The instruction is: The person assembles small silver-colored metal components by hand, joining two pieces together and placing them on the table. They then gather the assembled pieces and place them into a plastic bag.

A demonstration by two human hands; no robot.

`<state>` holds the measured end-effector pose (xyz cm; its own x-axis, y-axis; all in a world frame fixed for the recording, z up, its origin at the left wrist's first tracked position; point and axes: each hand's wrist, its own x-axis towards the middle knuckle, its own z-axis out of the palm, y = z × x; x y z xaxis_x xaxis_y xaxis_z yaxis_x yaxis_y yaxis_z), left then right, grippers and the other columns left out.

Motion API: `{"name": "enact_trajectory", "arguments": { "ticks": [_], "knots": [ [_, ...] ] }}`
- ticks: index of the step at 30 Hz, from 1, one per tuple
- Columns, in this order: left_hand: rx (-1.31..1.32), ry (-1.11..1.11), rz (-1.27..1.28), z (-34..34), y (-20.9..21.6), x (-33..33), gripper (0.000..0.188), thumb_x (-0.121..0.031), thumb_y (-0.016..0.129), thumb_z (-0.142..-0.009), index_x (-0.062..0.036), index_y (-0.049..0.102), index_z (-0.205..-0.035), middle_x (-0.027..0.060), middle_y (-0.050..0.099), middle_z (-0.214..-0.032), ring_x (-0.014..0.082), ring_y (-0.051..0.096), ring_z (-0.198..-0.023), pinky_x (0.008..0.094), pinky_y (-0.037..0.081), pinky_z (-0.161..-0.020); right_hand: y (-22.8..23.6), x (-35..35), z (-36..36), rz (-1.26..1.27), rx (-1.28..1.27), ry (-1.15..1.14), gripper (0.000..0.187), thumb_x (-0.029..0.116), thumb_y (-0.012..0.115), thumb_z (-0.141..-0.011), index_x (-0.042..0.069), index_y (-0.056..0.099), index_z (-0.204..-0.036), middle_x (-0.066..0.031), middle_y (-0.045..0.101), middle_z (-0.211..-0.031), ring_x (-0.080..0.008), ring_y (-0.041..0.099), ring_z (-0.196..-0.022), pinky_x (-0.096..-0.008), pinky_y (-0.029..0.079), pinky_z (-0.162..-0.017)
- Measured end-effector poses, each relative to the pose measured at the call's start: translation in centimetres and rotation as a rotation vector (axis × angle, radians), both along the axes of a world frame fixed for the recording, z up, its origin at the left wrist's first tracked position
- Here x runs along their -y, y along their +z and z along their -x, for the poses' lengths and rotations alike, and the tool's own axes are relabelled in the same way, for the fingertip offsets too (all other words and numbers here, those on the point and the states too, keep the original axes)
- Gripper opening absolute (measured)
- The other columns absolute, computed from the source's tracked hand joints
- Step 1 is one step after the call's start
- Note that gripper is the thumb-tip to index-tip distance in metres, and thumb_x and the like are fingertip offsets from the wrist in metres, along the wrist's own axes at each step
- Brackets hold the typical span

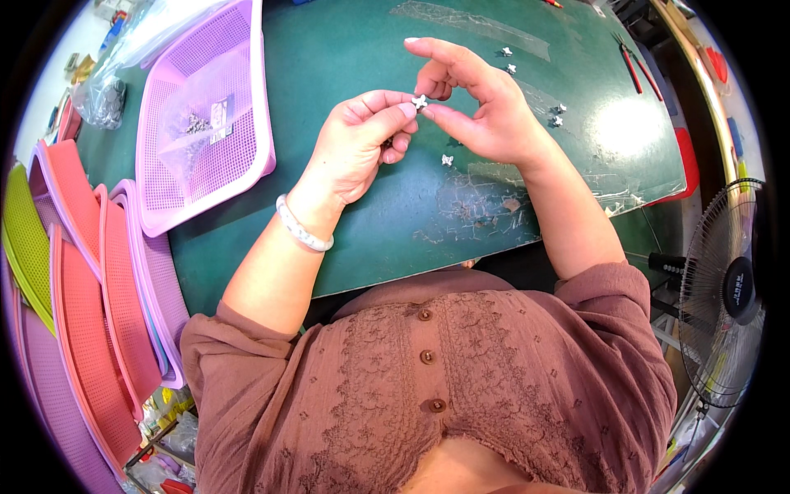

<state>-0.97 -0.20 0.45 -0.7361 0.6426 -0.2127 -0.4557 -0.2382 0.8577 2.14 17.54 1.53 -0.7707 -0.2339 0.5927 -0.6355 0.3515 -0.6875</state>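
Silvery-white, a small cross-shaped piece (420, 102) is above the desk (362, 255), clamped between the thumb and fingers of your left hand (362, 136). Your right hand (490, 111) is just beside it, index finger raised and well apart from the thumb; whether its thumb and curled fingers grip the piece, you cannot tell from this view. One loose piece (447, 160) lies below your hands, red-handled pliers (634, 70) lie far right, and a lilac basket (265, 123) stands to your left.
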Motion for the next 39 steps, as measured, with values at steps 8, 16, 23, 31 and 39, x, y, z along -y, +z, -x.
{"name": "enact_trajectory", "arguments": {
  "ticks": [8,16,23,31,39],
  "knots": [
    [-0.03,-0.008,0.003,-0.04,-0.35,-0.03,0.014,-0.012,0.054,-0.087,-0.0004,0.057,-0.094,0.0016,0.056,-0.074,0.006,0.046,-0.056,0.0172,0.034,-0.046,0.26,-0.22,-0.21,-0.053,0.042,0.017,0.059,-0.008,0.058,-0.07,0.006,0.043,-0.126,-0.0027,0.056,-0.082,-0.011,0.054,-0.074,-0.0239,0.044,-0.068],
    [0.01,-0.018,-0.042,0.0,-0.53,-0.11,0.013,-0.014,0.056,-0.086,-0.0025,0.059,-0.091,-0.0007,0.055,-0.07,0.0051,0.046,-0.055,0.0167,0.035,-0.047,0.1,-0.08,-0.16,-0.028,0.059,0.039,0.059,-0.009,0.058,-0.071,0.005,0.042,-0.126,-0.0037,0.056,-0.083,-0.0114,0.054,-0.075,-0.0246,0.045,-0.069],
    [-0.009,-0.04,-0.039,0.04,-0.58,0.01,0.014,-0.011,0.05,-0.089,-0.0002,0.057,-0.096,0.0015,0.056,-0.074,0.0068,0.045,-0.057,0.0177,0.035,-0.048,0.01,0.02,-0.13,-0.02,0.048,0.056,0.058,-0.009,0.057,-0.072,0.005,0.042,-0.126,-0.0036,0.056,-0.083,-0.0113,0.054,-0.074,-0.0245,0.045,-0.068],
    [0.015,-0.02,-0.019,0.14,-0.51,0.0,0.015,-0.016,0.052,-0.088,-0.0024,0.058,-0.089,0.0003,0.055,-0.071,0.0062,0.044,-0.055,0.0178,0.033,-0.046,-0.02,0.02,-0.13,-0.02,0.007,0.022,0.058,-0.009,0.058,-0.07,0.005,0.043,-0.125,-0.0027,0.056,-0.08,-0.0109,0.054,-0.072,-0.024,0.044,-0.067],
    [-0.041,0.001,0.041,-0.15,-0.43,-0.31,0.018,-0.02,0.051,-0.09,-0.0041,0.057,-0.082,-0.0004,0.054,-0.069,0.0059,0.043,-0.054,0.018,0.032,-0.046,0.02,0.34,-0.15,-0.04,-0.029,-0.022,0.06,-0.008,0.059,-0.067,0.009,0.046,-0.123,-0.0036,0.056,-0.075,-0.0149,0.052,-0.064,-0.0263,0.045,-0.062]
  ]
}}
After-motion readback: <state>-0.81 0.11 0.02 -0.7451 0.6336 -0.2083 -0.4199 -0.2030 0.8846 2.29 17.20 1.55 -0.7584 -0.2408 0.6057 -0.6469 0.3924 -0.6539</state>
